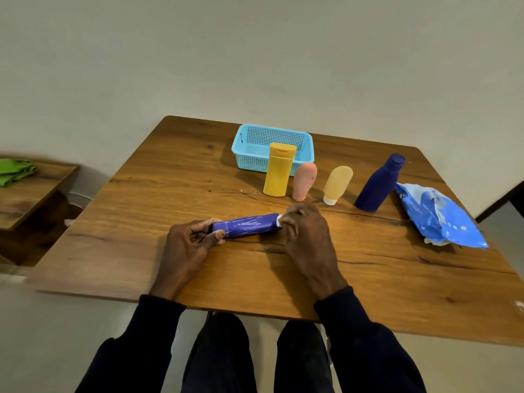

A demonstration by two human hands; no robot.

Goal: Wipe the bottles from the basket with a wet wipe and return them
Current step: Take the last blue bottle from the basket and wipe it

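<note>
The left hand (190, 241) grips one end of the purple tube (247, 226), held level just above the table (158, 177); the right hand (305, 231) pinches a white wipe (280, 219) against its other end (wiping underway, seemingly). Next: return it to the empty basket (307, 148).

Left hand (192, 239) gripping purple tube (246, 226), right hand (304, 231) pressing white wipe (280, 219) at its end, four bottles near blue basket (249, 154)

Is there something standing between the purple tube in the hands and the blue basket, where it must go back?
Yes. The yellow bottle stands just before the basket's near wall, with the pink bottle beside it. Both lie between the tube and the basket, so the tube would probably have to be lifted over them.
</note>
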